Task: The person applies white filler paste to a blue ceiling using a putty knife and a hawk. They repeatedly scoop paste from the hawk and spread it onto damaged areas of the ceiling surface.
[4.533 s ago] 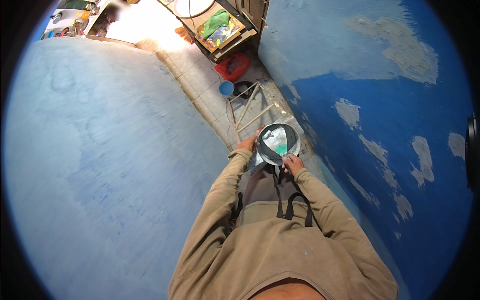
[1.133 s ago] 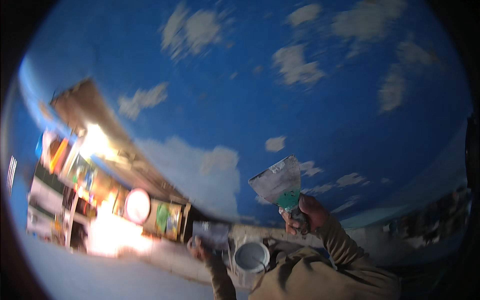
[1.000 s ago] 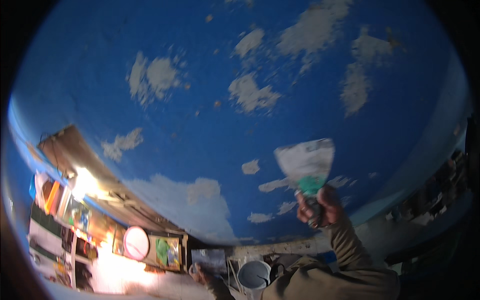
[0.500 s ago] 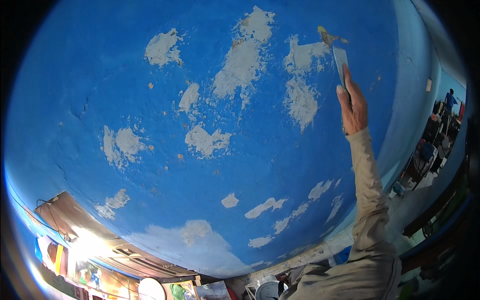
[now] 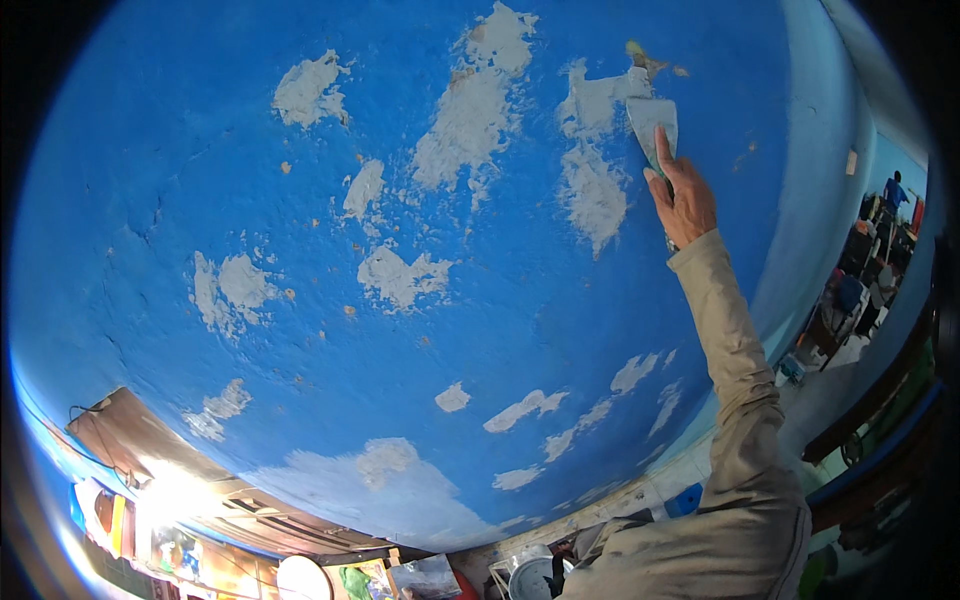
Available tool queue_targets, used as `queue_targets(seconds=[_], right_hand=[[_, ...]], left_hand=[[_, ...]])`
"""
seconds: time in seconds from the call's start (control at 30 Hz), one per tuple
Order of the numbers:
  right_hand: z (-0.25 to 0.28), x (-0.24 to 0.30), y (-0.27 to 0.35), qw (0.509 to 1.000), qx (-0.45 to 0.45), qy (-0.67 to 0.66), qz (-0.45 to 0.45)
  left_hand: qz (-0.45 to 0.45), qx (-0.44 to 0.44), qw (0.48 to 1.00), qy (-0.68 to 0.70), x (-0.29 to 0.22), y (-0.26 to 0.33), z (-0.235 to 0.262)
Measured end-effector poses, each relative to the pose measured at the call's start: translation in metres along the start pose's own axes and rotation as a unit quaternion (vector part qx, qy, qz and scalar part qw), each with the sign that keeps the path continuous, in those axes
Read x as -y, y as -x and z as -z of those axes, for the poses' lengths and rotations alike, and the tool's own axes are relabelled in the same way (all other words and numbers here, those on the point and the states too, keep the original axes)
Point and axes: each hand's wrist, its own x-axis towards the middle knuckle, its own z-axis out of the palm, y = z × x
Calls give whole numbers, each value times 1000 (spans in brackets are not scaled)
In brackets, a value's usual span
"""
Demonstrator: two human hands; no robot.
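Note:
My right hand (image 5: pixel 684 198) grips a putty knife (image 5: pixel 653 122), its index finger stretched along the broad metal blade. The blade lies flat against the blue wall (image 5: pixel 540 310), at the right edge of a whitish putty patch (image 5: pixel 597 104). Just above the blade is a chipped spot (image 5: pixel 645 62) with brown and yellow showing. More rough patches of putty (image 5: pixel 470 125) are spread over the wall to the left. A tan sleeve covers my right arm. My left hand is out of the picture.
At lower left, a bright lamp (image 5: pixel 180 497) shines beside a brown wooden panel (image 5: pixel 150 435). Low in the middle stands a round pale container (image 5: pixel 532 578) among clutter. Far right, a passage holds piled goods and a person in blue (image 5: pixel 894 190).
My right hand has moved slightly left and down with the putty knife. The blade has turned from edge-on to broad side showing, and it now overlaps the putty patch's edge.

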Motion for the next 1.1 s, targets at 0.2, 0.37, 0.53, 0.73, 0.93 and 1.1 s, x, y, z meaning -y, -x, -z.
queue_targets(seconds=[0.2,0.37,0.53,0.73,0.93,1.1], right_hand=[[21,-8,6,997,-38,-66,3],[20,-2,-29,996,-71,24,-39],[8,-7,-35,990,-52,128,-31],[5,-3,-23,988,-15,144,-50],[24,-11,6,991,42,71,-106],[31,19,-4,997,12,31,-66]], left_hand=[[-2,5,1000,9,-5,1,2],[4,12,1000,18,-3,3,-2],[9,5,1000,22,-3,6,5],[17,2,999,33,0,6,7],[22,8,999,43,0,6,9],[29,0,998,55,0,8,16]])
